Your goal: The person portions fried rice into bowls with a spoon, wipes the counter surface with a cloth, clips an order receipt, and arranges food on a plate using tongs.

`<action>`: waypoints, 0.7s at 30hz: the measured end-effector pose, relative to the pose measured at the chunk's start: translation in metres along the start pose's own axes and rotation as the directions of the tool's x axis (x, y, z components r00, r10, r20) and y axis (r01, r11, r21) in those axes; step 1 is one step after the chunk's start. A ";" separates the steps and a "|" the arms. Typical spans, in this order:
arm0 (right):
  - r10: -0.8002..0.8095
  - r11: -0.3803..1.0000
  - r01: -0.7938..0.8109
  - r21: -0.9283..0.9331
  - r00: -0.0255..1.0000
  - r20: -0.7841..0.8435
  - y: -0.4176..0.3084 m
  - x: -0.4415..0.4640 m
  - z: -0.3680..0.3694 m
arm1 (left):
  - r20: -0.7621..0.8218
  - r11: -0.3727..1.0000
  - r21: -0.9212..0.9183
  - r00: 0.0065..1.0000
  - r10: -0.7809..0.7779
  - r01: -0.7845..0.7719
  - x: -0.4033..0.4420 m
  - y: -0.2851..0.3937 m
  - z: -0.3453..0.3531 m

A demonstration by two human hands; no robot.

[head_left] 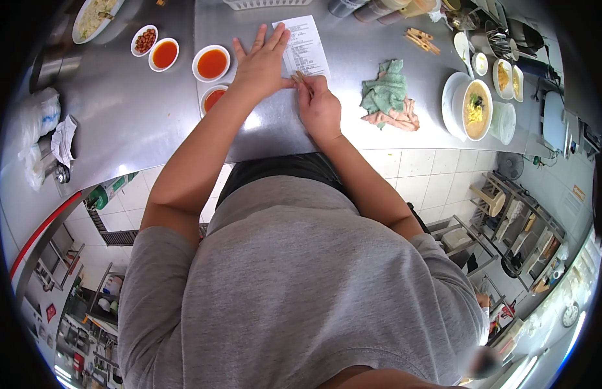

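Note:
On the steel table lies a printed paper receipt [306,47]. My left hand [260,65] is spread open beside the receipt's left edge, its fingertips at the paper. My right hand [319,109] pinches a wooden clothespin [299,77] at the receipt's lower edge; its fingers partly hide the clothespin. Close to my left hand sit a bowl of orange-red sauce [211,63] and a second sauce bowl [214,98], the latter partly covered by my wrist. Several loose wooden clothespins [423,41] lie farther right.
A green cloth [384,87] and a pinkish cloth [401,115] lie right of my hands. Farther right stands a soup bowl [477,110] on a plate. At left are peanuts [145,40], another sauce bowl [164,54] and a rice dish [93,21]. Bottles [378,9] stand at the back.

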State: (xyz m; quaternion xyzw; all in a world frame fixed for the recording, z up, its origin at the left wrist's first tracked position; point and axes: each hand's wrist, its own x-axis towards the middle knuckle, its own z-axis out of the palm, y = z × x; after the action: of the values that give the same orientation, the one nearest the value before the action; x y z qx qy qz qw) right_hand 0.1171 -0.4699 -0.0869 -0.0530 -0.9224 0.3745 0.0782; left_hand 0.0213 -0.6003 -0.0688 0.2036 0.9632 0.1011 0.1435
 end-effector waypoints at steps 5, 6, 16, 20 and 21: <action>0.016 0.989 -0.020 -0.147 1.000 -0.026 0.008 0.003 -0.008 | -0.006 1.000 -0.009 1.000 -0.001 0.001 0.001 0.000 0.001; 0.047 0.988 -0.054 -0.144 0.997 -0.056 0.014 0.005 -0.013 | -0.012 1.000 -0.012 1.000 0.000 0.000 0.000 0.000 0.002; 0.100 0.993 -0.099 0.060 0.995 -0.020 0.014 -0.004 -0.016 | -0.012 0.999 -0.042 1.000 0.014 -0.015 0.001 -0.001 0.002; -0.001 0.983 0.000 -0.183 1.000 -0.003 0.015 -0.002 -0.012 | -0.022 0.999 -0.043 1.000 0.008 -0.009 0.001 0.000 0.002; 0.009 0.966 -0.013 -0.258 1.000 -0.018 0.017 -0.001 -0.012 | -0.019 0.999 -0.037 1.000 0.004 -0.005 0.000 0.000 0.002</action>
State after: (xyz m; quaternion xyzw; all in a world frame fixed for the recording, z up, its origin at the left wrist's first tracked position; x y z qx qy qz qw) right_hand 0.1207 -0.4494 -0.0903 -0.0709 -0.9623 0.2512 0.0764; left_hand 0.0219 -0.6000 -0.0708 0.2020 0.9621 0.1210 0.1378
